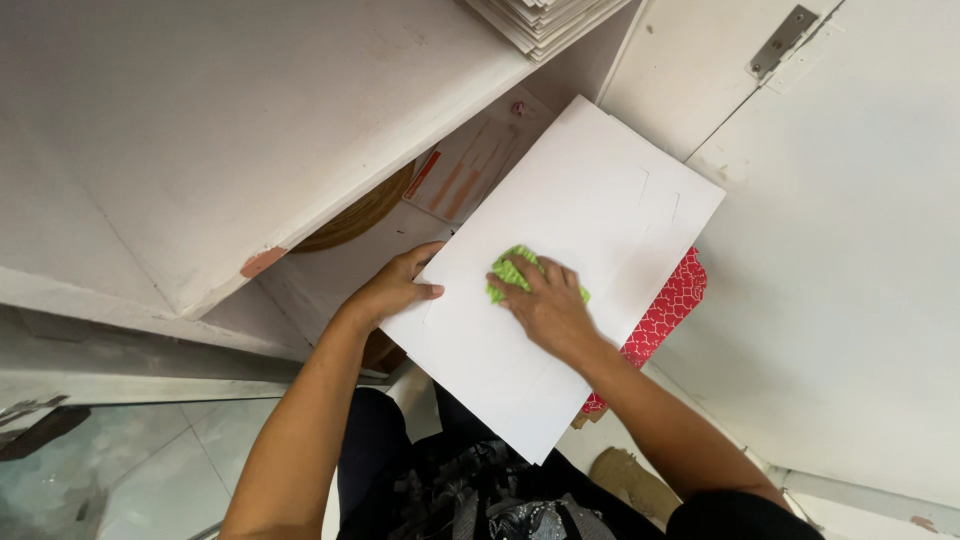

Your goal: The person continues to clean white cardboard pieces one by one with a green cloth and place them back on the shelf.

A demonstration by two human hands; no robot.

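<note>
A large flat white cardboard sheet point(560, 270) with die-cut slits lies tilted across the person's lap, its far corner toward one o'clock. It looks light and stiff yet bendable, best held at the edges. The left hand point(395, 290) pinches its nine-o'clock edge. The right hand point(550, 305) presses a small, soft green cloth point(512, 268) flat at centre.

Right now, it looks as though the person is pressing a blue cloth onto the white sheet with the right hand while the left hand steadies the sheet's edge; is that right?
Not quite: the cloth is green, not blue, as the head view shows. The rest stands: the right hand presses it onto the white sheet while the left hand steadies the sheet's edge.
</note>
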